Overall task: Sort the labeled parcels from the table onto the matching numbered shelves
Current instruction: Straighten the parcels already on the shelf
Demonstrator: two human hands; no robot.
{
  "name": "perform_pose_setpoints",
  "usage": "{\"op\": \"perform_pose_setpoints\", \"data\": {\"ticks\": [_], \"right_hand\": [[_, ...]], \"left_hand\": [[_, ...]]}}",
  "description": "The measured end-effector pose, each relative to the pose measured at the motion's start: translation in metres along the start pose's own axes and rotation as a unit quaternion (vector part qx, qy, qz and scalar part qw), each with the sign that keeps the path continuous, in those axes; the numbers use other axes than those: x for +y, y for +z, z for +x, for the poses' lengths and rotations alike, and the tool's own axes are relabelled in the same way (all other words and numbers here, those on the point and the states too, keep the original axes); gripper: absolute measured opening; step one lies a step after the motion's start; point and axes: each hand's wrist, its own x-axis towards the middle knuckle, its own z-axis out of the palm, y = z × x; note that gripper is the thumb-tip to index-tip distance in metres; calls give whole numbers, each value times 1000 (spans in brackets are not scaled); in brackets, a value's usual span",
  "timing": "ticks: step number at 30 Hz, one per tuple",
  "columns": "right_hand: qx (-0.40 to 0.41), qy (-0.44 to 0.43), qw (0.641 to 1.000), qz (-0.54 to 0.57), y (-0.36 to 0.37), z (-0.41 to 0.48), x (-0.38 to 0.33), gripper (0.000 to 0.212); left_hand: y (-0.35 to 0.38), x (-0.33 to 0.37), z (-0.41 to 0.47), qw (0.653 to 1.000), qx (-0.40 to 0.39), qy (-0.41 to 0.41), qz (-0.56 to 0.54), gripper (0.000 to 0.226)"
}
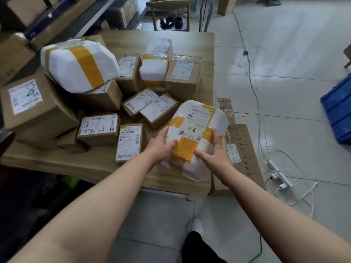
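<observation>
A white soft parcel [199, 122] with yellow tape and a label marked 1-8 sits at the near right corner of the wooden table [95, 162]. My left hand [161, 143] grips its left edge, thumb on top. My right hand [214, 150] holds its right edge, thumb across the front. Several more labeled parcels crowd the table: a big white taped bundle [76, 63], a brown box marked 8 [34, 103], a box marked 1-8 [182, 76], small boxes marked 1-7 [150, 107].
Shelving with cardboard boxes [38, 19] runs along the left. Flattened cardboard [241, 149] leans beside the table's right side. A blue crate [340, 109] sits on the floor at right. Cables and a power strip [279, 171] trail across the tiles. A chair [171, 14] stands behind the table.
</observation>
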Motion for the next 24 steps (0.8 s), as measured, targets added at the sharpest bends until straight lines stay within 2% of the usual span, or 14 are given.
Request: {"op": "perform_pose_setpoints", "data": {"ticks": [7,14,19,24], "right_hand": [[65,-60,996,-18,-10,-53,-14,97],[51,-101,991,-77,26,-132,-46,96],[-11,-141,986,-86,77,-186,-71,95],[-110,-173,975,-86,140,-230,-99,97]], "left_hand": [[8,2,-52,996,40,73,-26,63],[-24,-39,-140,991,104,83,-31,66],[-57,-96,-213,984,165,50,-49,67],[-91,-162,-282,969,240,-12,-64,69]]}}
